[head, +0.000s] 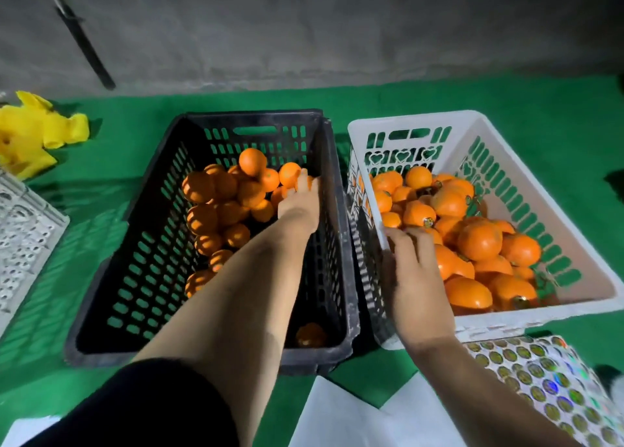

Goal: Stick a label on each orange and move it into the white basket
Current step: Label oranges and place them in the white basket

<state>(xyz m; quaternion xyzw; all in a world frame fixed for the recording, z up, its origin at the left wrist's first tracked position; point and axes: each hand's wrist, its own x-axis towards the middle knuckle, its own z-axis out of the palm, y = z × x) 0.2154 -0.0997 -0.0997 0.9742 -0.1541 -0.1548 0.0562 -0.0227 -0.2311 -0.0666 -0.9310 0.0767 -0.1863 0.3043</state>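
Inside black slatted plastic crate point(141, 244), left hand point(299, 203) touches round orange oranges point(229, 196), grip unclear; right hand point(410, 264) rests relaxed on labelled oranges point(479, 240) in white plastic basket point(574, 240).

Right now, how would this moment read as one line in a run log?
left hand: reaching among oranges in black crate | right hand: over oranges, white basket | label sheet: near right

Both bare arms extended forward, reaching toward 12 o'clock.
Left hand point(300, 203): forearm long and straight from a black sleeve point(141, 409) at 7 o'clock, fingers reaching ahead, fingertips partly hidden, grip unclear. Right hand point(413, 271): comes in from 5 o'clock, back of hand up, fingers curled downward at 12 o'clock; motion-blurred, can't tell whether it holds anything.
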